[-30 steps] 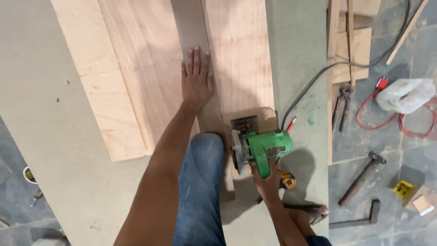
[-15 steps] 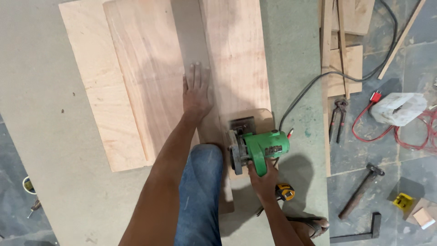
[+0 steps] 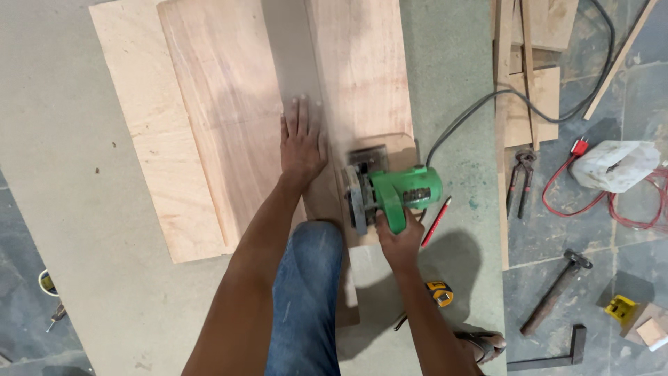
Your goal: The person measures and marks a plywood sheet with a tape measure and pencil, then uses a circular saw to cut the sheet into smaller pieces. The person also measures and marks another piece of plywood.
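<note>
On the plywood sheet (image 3: 362,63), green circular saw (image 3: 390,195) sits at its near end. Right hand (image 3: 398,240) wrapped tight round saw handle. Left hand (image 3: 301,143) flat, fingers spread, holding nothing, just left of saw. Red pencil (image 3: 436,221) right of saw.

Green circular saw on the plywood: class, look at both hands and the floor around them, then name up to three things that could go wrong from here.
1. The left hand lies flat on the plywood just beside the green circular saw; a slip could bring the two together.
2. The saw's cord trails over the board and wood strips and might snag.
3. The knee rests close behind the saw, in the way of any kickback.
</note>
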